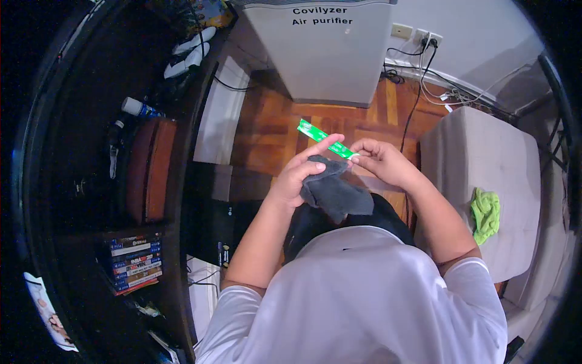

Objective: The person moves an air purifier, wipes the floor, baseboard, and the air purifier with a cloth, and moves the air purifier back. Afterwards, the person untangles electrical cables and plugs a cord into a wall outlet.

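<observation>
A dark grey cloth [336, 193] hangs from my left hand [298, 176], pinched under the thumb. The fingers of that hand also lie against a long green packet [320, 137] with pale printing, which slants down to the right above the cloth. My right hand [382, 161] has its thumb and forefinger closed on the packet's lower right end. The two hands are close together in front of my body, with the packet spanning the gap between them.
A large air purifier [327, 54] stands ahead on the wooden floor. On the right, a bright green cloth [485, 215] lies on a pale padded ottoman [451, 158]. Cables [418, 91] run along the wall. Dark shelves at left hold game cases [136, 264].
</observation>
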Demonstrator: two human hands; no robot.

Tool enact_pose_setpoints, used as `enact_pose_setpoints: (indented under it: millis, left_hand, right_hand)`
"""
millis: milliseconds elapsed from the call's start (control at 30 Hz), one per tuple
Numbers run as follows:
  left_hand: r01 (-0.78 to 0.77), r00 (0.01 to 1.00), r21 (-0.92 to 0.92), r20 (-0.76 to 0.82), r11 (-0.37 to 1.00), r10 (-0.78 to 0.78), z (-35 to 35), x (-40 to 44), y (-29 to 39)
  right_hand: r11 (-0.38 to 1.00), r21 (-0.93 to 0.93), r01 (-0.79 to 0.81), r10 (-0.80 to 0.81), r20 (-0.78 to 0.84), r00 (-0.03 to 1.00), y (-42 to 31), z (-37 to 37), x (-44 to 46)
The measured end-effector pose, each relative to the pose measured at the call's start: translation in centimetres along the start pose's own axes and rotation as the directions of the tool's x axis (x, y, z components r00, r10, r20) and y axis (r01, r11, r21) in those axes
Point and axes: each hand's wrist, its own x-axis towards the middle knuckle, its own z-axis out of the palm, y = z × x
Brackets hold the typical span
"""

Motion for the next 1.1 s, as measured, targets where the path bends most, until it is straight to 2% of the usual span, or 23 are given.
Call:
enact_pose_setpoints:
  millis: [33,67,100,133,200,233,300,333,367,400,433,467,500,533,567,633,667,733,800,967,1033,1100]
  left_hand:
    - [-0.001,1.000,-0.001,-0.004,1.000,0.001,-0.1,0.2,-0.1]
    - [-0.012,1.000,-0.086,-0.013,0.996,0.011,-0.4,0.5,-0.3]
    - [-0.026,0.999,-0.172,-0.024,0.985,0.023,-0.6,0.7,-0.5]
    - [-0.038,0.999,-0.174,-0.033,0.984,0.033,-0.9,1.0,-0.7]
    - [0.044,0.998,-0.220,0.060,0.975,-0.031,-1.7,1.2,-1.1]
    - [0.024,0.999,-0.223,0.041,0.974,-0.015,-2.2,1.0,-1.2]
    - [0.212,0.972,-0.148,0.130,0.966,-0.194,-2.5,0.6,-1.3]
    - [0.176,0.981,-0.140,0.101,0.974,-0.163,-2.4,0.4,-1.3]
    - [0.171,0.983,-0.143,0.099,0.975,-0.158,-2.2,0.2,-1.3]
    - [0.079,0.997,-0.017,0.001,0.997,-0.079,-2.1,0.0,-1.3]
    - [-0.001,0.996,0.116,-0.084,0.993,0.010,-2.1,0.0,-1.3]
    - [-0.001,0.997,0.112,-0.079,0.994,0.010,-2.2,-0.2,-1.2]
    - [-0.087,0.987,0.396,-0.089,0.914,0.133,-2.4,-0.5,-1.0]
    - [-0.155,0.965,0.647,-0.063,0.747,0.255,-2.5,-0.5,-0.9]
    - [-0.157,0.964,0.644,-0.064,0.749,0.257,-2.4,-0.3,-0.6]
    - [-0.316,0.937,0.743,0.148,0.590,0.316,-1.8,0.2,0.3]
    - [-0.312,0.937,0.743,0.140,0.592,0.319,-1.6,0.3,0.2]
    - [-0.275,0.929,0.875,0.136,0.399,0.343,-1.2,0.8,0.1]
    - [-0.250,0.944,0.875,0.125,0.414,0.307,-0.8,0.7,0.4]
    - [-0.213,0.963,0.881,0.117,0.424,0.241,-0.9,1.0,-0.9]
    - [-0.142,0.971,0.903,0.047,0.406,0.235,-1.0,1.1,-1.0]
    - [-0.147,0.969,0.902,0.050,0.406,0.241,-1.5,1.0,-1.1]
  right_hand:
    - [1.000,0.001,-0.001,0.001,0.004,1.000,0.0,-0.1,0.1]
    - [0.885,-0.357,0.299,-0.324,-0.013,0.946,-0.1,-0.2,0.3]
    - [0.565,-0.653,0.504,-0.601,0.093,0.794,-0.3,-0.2,0.5]
    - [0.563,-0.649,0.512,-0.599,0.106,0.793,-0.7,0.0,0.5]
    - [0.394,-0.735,0.552,-0.728,0.117,0.675,-2.0,0.9,0.4]
    - [0.393,-0.723,0.569,-0.726,0.136,0.674,-2.2,1.0,0.8]
    - [0.438,-0.664,0.606,-0.646,0.236,0.726,-2.4,0.7,1.4]
    - [0.487,-0.626,0.610,-0.676,0.172,0.717,-1.8,0.6,2.0]
    - [0.485,-0.624,0.612,-0.674,0.179,0.717,-1.5,0.7,2.3]
    - [0.767,-0.412,0.491,-0.569,-0.086,0.818,-1.4,0.7,2.6]
    - [0.932,-0.112,0.344,-0.362,-0.298,0.883,-1.3,0.7,2.8]
    - [0.962,-0.030,0.273,-0.261,-0.409,0.875,-1.2,0.7,3.3]
    - [0.962,-0.034,0.270,-0.260,-0.411,0.874,-1.1,0.7,3.8]
    - [0.956,0.051,0.290,-0.241,-0.431,0.870,-1.1,0.8,4.2]
    - [0.942,0.135,0.308,-0.220,-0.446,0.868,-0.9,0.9,4.7]
    - [0.915,0.198,0.351,-0.240,-0.432,0.869,-0.6,1.2,5.4]
    - [0.888,0.259,0.381,-0.253,-0.419,0.872,-0.6,1.4,5.7]
    - [0.858,0.318,0.404,-0.265,-0.399,0.878,-0.9,1.8,6.0]
    - [0.905,0.243,0.349,-0.191,-0.501,0.844,-1.7,2.1,6.0]
    - [0.928,0.228,0.294,-0.158,-0.474,0.866,-1.4,1.8,6.7]
    - [0.937,0.223,0.269,-0.145,-0.452,0.880,-1.3,1.7,7.1]
    - [0.920,0.268,0.284,-0.122,-0.495,0.861,-1.6,2.1,7.3]
